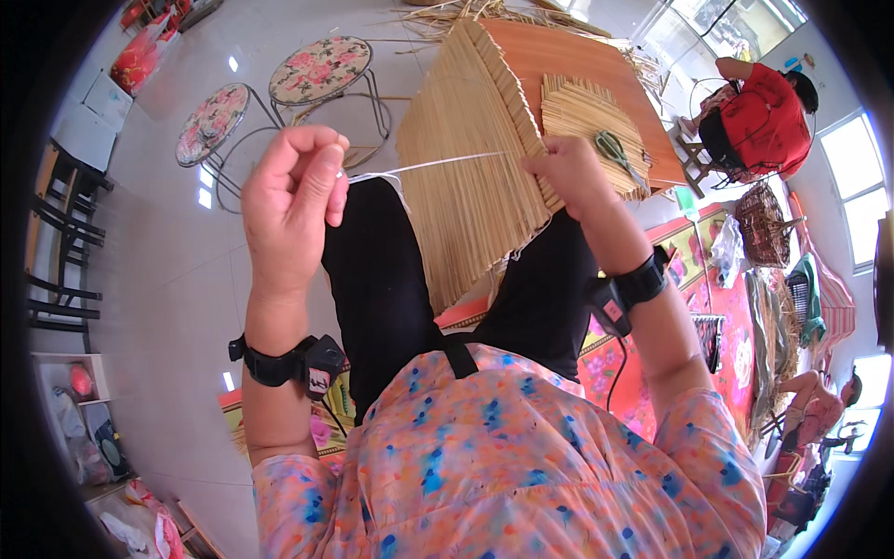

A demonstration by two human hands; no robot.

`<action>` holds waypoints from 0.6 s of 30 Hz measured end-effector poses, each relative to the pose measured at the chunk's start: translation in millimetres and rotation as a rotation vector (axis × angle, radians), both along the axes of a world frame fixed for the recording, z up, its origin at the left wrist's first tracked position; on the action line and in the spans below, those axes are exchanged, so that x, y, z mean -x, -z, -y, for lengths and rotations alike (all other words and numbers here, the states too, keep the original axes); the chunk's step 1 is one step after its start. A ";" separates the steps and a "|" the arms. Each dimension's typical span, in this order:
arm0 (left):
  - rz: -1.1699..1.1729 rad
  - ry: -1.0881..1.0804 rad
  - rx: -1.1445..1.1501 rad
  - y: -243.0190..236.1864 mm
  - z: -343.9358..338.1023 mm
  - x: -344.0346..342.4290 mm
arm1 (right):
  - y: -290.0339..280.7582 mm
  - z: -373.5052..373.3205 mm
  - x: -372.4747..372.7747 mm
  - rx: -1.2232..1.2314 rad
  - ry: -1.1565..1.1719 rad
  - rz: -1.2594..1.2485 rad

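A large fan-shaped straw panel (447, 158) with a thick braided edge rests over my lap and leans on the brown table. White thread (428, 166) stretches taut from my left hand across the panel. My left hand (296, 191) is closed, with finger and thumb pinching the thread; whether a needle is in it I cannot make out. On the other side, my right hand (575, 175) is closed on the panel's braided edge. Just beyond it, green-handled scissors (612, 149) lie on a smaller straw piece (579, 110).
The brown table (568, 56) stands ahead, with loose straw (438, 19) behind it. Two floral round stools (321, 70) are at the front left. A person in red (764, 126) sits at the right, near a wicker basket (765, 228). Another person (819, 410) sits further back.
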State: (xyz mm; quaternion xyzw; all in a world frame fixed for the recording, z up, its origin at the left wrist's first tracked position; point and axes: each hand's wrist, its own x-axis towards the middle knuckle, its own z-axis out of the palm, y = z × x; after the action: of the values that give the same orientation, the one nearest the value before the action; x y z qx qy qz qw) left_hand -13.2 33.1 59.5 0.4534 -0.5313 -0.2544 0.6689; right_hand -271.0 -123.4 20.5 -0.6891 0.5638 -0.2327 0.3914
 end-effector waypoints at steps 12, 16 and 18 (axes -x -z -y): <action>-0.102 0.081 0.003 25.7 72.3 2.8 | -58.3 38.0 -32.1 -0.271 -0.171 -0.102; -0.061 0.111 -0.128 44.0 77.8 8.1 | -46.1 37.6 -40.3 -0.229 -0.233 -0.123; -0.065 0.151 -0.183 55.2 77.7 9.6 | -48.3 33.3 -42.0 -0.225 -0.226 -0.156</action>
State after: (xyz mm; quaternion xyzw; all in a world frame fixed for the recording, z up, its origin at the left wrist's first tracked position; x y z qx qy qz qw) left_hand -22.7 -44.6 4.3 0.4629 -0.5164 -0.3660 0.6206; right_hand -229.0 -156.7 68.8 -0.7160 0.5339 -0.0683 0.4445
